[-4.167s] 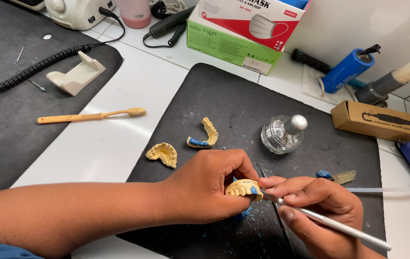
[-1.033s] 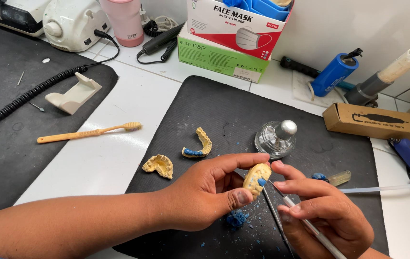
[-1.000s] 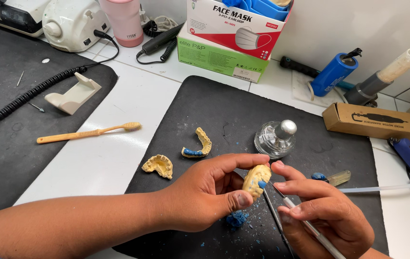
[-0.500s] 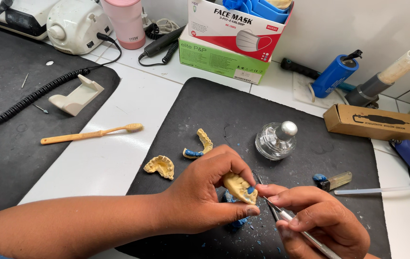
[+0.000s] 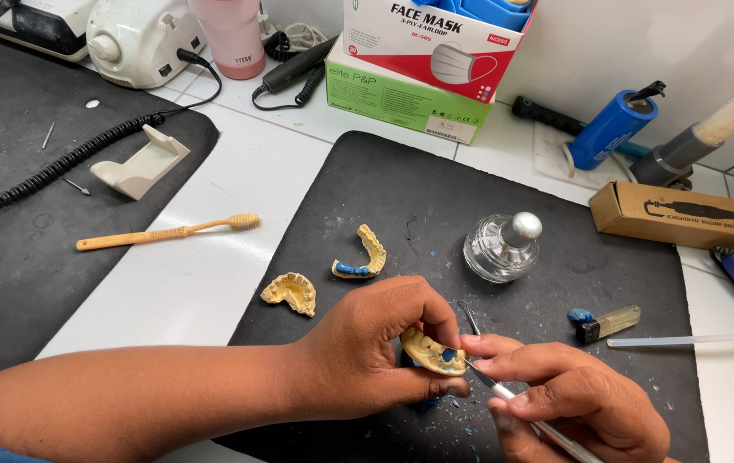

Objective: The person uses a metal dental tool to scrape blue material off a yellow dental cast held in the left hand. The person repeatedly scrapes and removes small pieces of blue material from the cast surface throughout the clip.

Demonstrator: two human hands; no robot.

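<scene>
1. Left hand [image 5: 375,356] pinches a yellow dental cast [image 5: 432,350] with blue wax, fingers closed around it, low over the black mat [image 5: 435,197] near its front edge.
2. Right hand [image 5: 573,403] grips a thin metal tool [image 5: 513,401], tip touching the cast.
3. Two other casts [image 5: 365,255] lie left; glass jar [image 5: 501,249] behind.
4. Bare mat between jar and hands; toothbrush [image 5: 169,232] well apart on the white counter.
</scene>
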